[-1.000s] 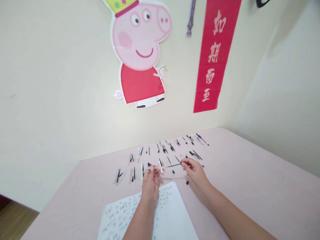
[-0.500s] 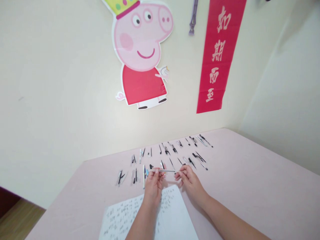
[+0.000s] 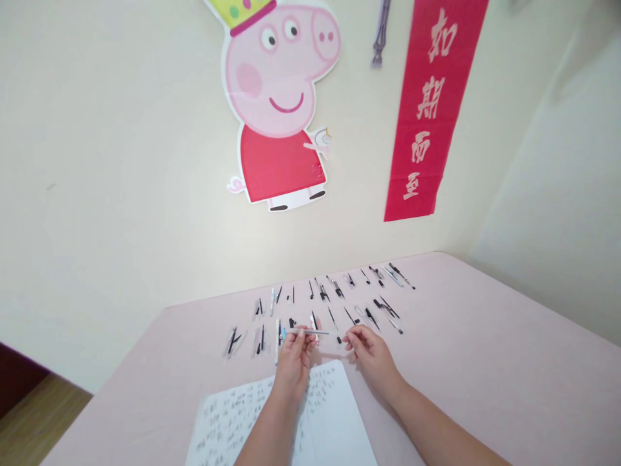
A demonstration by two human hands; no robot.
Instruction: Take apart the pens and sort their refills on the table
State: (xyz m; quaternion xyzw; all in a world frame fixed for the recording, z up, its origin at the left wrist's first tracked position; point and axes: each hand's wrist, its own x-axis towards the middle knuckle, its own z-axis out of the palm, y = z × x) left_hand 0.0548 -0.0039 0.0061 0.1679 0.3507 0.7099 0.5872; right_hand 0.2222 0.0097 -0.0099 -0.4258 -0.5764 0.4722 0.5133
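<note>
- The slim pen part (image 3: 317,332) is lying crosswise in the air above the table (image 3: 466,336), its long axis running side to side, roughly along the table's far edge rather than toward it.
- Its free end is pointing right, toward the right hand (image 3: 369,355), and a small gap is showing between that end and the right fingertips.
- The left hand (image 3: 295,357) is nearer: it is gripping the part between thumb and fingers, over the far end of the written sheet (image 3: 334,414).
- The right hand is hovering beyond the sheet's far right corner, its fingers curling into a pinch; whether they are holding anything thin, I cannot tell.
- The part is looking straight, narrow and pale grey, darkening toward its right end; light blue is showing at its left end, perhaps belonging to something behind.
- Past the hands, dismantled pens (image 3: 233,342) are lying in two rows toward the table's far edge.
</note>
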